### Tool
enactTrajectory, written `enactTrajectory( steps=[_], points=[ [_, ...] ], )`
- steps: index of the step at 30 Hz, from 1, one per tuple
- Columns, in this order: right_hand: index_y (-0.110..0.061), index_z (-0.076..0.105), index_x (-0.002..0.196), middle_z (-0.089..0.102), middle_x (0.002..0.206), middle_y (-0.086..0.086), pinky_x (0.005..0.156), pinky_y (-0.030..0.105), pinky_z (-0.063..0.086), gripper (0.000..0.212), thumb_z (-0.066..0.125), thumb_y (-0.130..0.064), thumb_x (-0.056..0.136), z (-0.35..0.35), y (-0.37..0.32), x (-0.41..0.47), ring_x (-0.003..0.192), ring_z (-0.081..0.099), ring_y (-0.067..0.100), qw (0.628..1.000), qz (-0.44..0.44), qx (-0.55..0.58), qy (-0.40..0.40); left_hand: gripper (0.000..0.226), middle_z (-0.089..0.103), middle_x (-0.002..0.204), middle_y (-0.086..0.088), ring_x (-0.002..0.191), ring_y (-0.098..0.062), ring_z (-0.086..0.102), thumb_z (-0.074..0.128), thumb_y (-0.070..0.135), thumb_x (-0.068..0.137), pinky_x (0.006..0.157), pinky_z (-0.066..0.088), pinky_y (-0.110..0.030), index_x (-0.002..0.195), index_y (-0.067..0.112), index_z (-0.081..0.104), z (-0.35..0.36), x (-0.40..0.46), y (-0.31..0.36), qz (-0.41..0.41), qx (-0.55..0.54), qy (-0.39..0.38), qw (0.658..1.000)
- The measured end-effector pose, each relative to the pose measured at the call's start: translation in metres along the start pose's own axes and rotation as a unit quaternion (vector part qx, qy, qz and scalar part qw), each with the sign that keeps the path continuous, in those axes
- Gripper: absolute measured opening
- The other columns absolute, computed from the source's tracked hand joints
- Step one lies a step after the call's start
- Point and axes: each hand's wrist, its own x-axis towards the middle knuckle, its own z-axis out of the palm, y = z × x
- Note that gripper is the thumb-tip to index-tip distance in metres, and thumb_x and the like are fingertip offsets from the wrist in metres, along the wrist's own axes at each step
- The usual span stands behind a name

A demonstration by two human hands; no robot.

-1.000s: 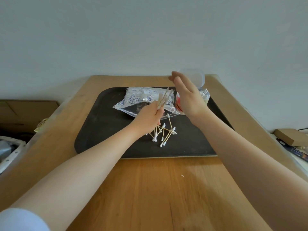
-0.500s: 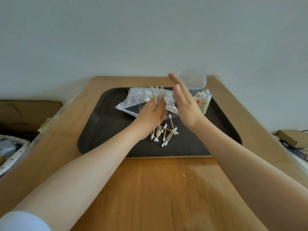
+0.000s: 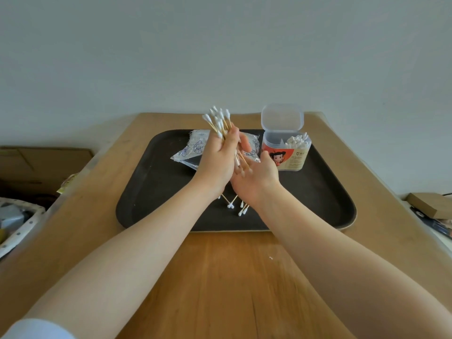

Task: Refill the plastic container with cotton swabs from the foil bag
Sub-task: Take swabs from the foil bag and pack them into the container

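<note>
**Operator:** Locating the target first: where does the clear plastic container [image 3: 285, 145] with the orange cartoon label stand relative to the hands?

**Technician:** It stands upright at the far right of the black rectangular tray [image 3: 156, 192], with its hinged clear lid [image 3: 281, 117] raised behind it. From both hands it lies to the right and slightly farther away. White swab tips already fill the right part of its opening; the left part looks vacant.

**Operator:** State of the hands?

**Technician:** The left hand [image 3: 220, 157] is clenched round a bundle of wooden-stemmed cotton swabs [image 3: 218, 122]. The bundle's long axis runs near vertical, with the top leaning a little left. Its upper tips fan out above the fist. The right hand [image 3: 256, 178] is released, palm up, just beneath the bundle's lower ends, apparently to square them; whether it touches them cannot be told.

**Operator:** Which hand is nearer the container?

**Technician:** The right hand; it sits just beside the label. The bundle is held left of the opening, so the likely transfer is rightward, then down, stems kept vertical to match the opening.

**Operator:** Other items?

**Technician:** The crinkled silver foil bag [image 3: 193, 149] lies flat behind the hands. Several loose swabs [image 3: 236, 208] lie on the tray under the wrists, awaiting collection.
</note>
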Motion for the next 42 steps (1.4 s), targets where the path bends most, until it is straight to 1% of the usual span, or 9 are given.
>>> enactTrajectory(
  steps=[4, 10, 14, 18, 22, 27, 31, 36, 42],
  points=[
    [-0.002, 0.059, 0.096, 0.065, 0.1, 0.017, 0.106, 0.038, 0.038, 0.058, 0.023, -0.048, 0.099, 0.004, 0.002, -0.003, 0.115, 0.055, 0.028, 1.0, 0.006, 0.016, -0.02, 0.021, 0.057, 0.079, 0.005, 0.078, -0.014, 0.054, 0.037, 0.025, 0.1, 0.084, 0.049, -0.038, 0.09, 0.022, 0.055, 0.004, -0.001, -0.004, -0.022, -0.007, -0.009, 1.0],
    [-0.007, 0.062, 0.111, 0.065, 0.112, 0.014, 0.105, 0.039, 0.038, 0.063, 0.024, -0.055, 0.096, 0.007, -0.005, 0.002, 0.115, 0.056, 0.028, 0.999, 0.005, -0.035, -0.016, 0.017, 0.059, 0.081, -0.008, 0.086, -0.016, 0.06, 0.041, 0.019, 0.098, 0.09, 0.047, -0.03, 0.111, 0.026, 0.05, 0.002, 0.001, -0.005, -0.015, 0.021, -0.054, 0.998],
    [-0.017, 0.067, 0.102, 0.069, 0.096, 0.006, 0.102, 0.037, 0.039, 0.067, 0.019, -0.063, 0.093, 0.002, -0.01, 0.005, 0.107, 0.059, 0.022, 0.986, -0.019, -0.156, -0.046, 0.023, 0.054, 0.072, -0.002, 0.072, -0.013, 0.053, 0.04, 0.021, 0.099, 0.077, 0.045, -0.029, 0.082, 0.011, 0.054, 0.0, -0.002, -0.007, -0.015, 0.091, -0.107, 0.99],
    [-0.02, 0.062, 0.113, 0.064, 0.113, 0.002, 0.109, 0.046, 0.034, 0.059, 0.019, -0.056, 0.096, -0.001, -0.019, 0.006, 0.11, 0.056, 0.02, 0.903, -0.131, -0.41, 0.005, 0.029, 0.049, 0.062, -0.001, 0.062, -0.014, 0.05, 0.039, 0.029, 0.098, 0.069, 0.047, -0.028, 0.084, 0.011, 0.057, -0.013, -0.003, -0.014, -0.053, 0.11, -0.148, 0.981],
    [-0.018, 0.055, 0.117, 0.063, 0.117, 0.005, 0.097, 0.041, 0.047, 0.042, 0.021, -0.038, 0.101, 0.005, -0.035, -0.003, 0.108, 0.061, 0.021, 0.835, -0.251, -0.477, -0.11, 0.031, 0.043, 0.05, 0.002, 0.049, -0.012, 0.041, 0.041, 0.031, 0.098, 0.078, 0.046, -0.034, 0.071, 0.017, 0.049, -0.017, -0.009, -0.015, -0.103, 0.188, -0.22, 0.952],
    [-0.01, 0.068, 0.093, 0.07, 0.092, 0.002, 0.086, 0.029, 0.051, 0.027, 0.044, -0.022, 0.097, 0.008, -0.028, -0.01, 0.09, 0.064, 0.015, 0.652, -0.332, -0.669, -0.133, 0.021, 0.042, 0.041, 0.003, 0.035, -0.01, 0.037, 0.048, 0.015, 0.093, 0.043, 0.035, -0.024, 0.072, 0.014, 0.051, -0.015, -0.007, -0.008, -0.149, 0.18, -0.208, 0.95],
    [0.0, 0.065, 0.094, 0.066, 0.08, 0.011, 0.064, 0.029, 0.044, 0.026, 0.05, -0.022, 0.094, -0.006, -0.019, -0.002, 0.072, 0.059, 0.021, 0.496, -0.405, -0.758, -0.122, 0.014, 0.04, 0.043, 0.006, 0.035, -0.007, 0.032, 0.048, 0.003, 0.088, 0.036, 0.022, -0.018, 0.083, 0.016, 0.046, -0.015, -0.004, -0.004, -0.166, 0.198, -0.202, 0.945],
    [-0.009, 0.051, 0.117, 0.058, 0.097, -0.004, 0.069, 0.018, 0.042, 0.024, 0.045, -0.01, 0.095, -0.01, -0.015, -0.002, 0.081, 0.055, 0.01, 0.538, -0.436, -0.71, -0.126, 0.017, 0.038, 0.043, 0.002, 0.036, -0.009, 0.031, 0.046, -0.002, 0.084, 0.036, 0.024, -0.017, 0.071, 0.009, 0.05, -0.016, -0.002, -0.003, -0.195, 0.218, -0.215, 0.932],
    [-0.005, 0.059, 0.076, 0.056, 0.069, 0.003, 0.057, 0.026, 0.041, 0.024, 0.052, -0.022, 0.091, -0.024, -0.023, 0.004, 0.061, 0.05, 0.013, 0.489, -0.467, -0.728, -0.116, 0.023, 0.043, 0.053, -0.002, 0.041, -0.011, 0.035, 0.047, -0.007, 0.078, 0.037, 0.02, -0.017, 0.085, 0.013, 0.056, -0.02, 0.002, -0.003, -0.156, 0.148, -0.221, 0.951]
  ],
)
